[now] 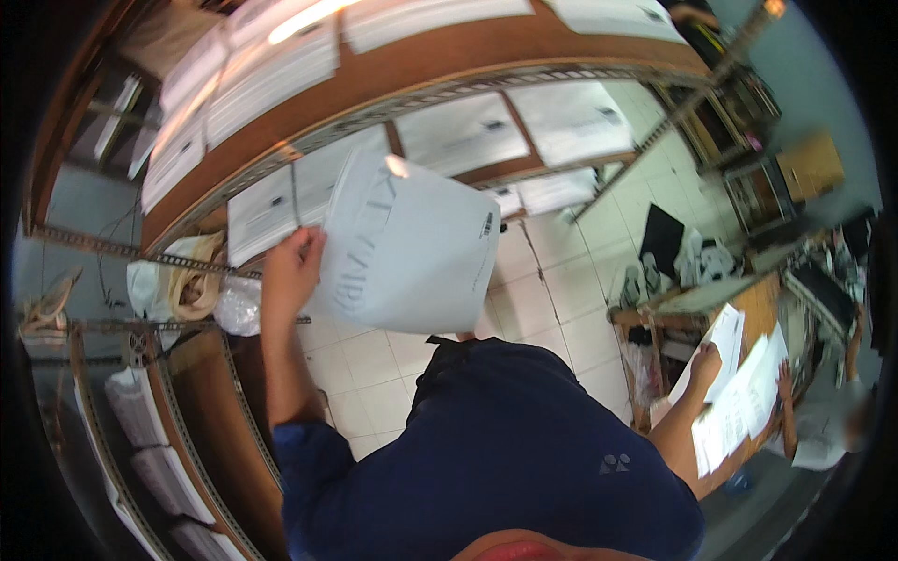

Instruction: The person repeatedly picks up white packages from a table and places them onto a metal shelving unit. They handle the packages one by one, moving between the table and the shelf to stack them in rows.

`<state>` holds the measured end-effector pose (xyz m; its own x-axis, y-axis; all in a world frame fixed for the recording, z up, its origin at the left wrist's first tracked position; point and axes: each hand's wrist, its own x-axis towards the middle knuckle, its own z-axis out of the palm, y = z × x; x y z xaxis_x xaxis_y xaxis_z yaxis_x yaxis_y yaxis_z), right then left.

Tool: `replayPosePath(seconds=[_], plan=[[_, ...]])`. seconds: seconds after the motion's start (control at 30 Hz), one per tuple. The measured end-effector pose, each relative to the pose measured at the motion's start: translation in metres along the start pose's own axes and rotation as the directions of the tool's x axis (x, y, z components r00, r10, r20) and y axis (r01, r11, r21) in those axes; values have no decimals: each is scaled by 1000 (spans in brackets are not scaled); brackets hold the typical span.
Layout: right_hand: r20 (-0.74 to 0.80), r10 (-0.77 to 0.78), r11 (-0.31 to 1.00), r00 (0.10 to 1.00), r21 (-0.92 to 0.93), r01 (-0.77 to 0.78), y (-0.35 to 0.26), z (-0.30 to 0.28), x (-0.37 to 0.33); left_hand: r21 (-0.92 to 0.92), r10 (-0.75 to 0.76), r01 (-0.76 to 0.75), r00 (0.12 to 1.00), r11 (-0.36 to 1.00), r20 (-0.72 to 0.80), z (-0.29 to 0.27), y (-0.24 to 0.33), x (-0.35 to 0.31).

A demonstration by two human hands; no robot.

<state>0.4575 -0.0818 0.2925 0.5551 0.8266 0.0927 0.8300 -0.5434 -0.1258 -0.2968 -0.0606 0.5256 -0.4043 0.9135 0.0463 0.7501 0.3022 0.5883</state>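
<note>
My left hand (297, 262) pinches the left edge of a large white sheet (430, 248), which bends slightly and hangs in front of me. Big handwritten marks run along the sheet's left part, and a small barcode sits near its right edge. Out to the right, my right hand (706, 367) is closed on white papers (725, 337) above a wooden table (762, 294). More printed papers (734, 421) lie just below that hand. Whether my left hand holds one sheet or several is unclear.
A metal-framed shelf (449, 79) with stacks of white paper spans the far side. Another shelf (201, 397) stands at lower left, beside plastic bags (238, 304). Another person's hand (785, 381) rests by the papers at right. Sandals (641, 280) lie near the table.
</note>
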Motion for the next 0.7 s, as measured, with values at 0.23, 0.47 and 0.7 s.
replayPosePath(seconds=[0.23, 0.47, 0.7], plan=[[14, -136, 948, 991, 292, 126, -132, -6, 23, 259, 362, -313, 916, 914, -172, -131, 22, 122], [224, -39, 841, 974, 534, -89, -175, 80, 38, 451, 587, -502, 807, 738, -62, -132, 24, 286], [216, 11, 572, 976, 800, -183, -222, 141, 24, 473, 582, -489, 811, 733, -62, -115, -38, 484]])
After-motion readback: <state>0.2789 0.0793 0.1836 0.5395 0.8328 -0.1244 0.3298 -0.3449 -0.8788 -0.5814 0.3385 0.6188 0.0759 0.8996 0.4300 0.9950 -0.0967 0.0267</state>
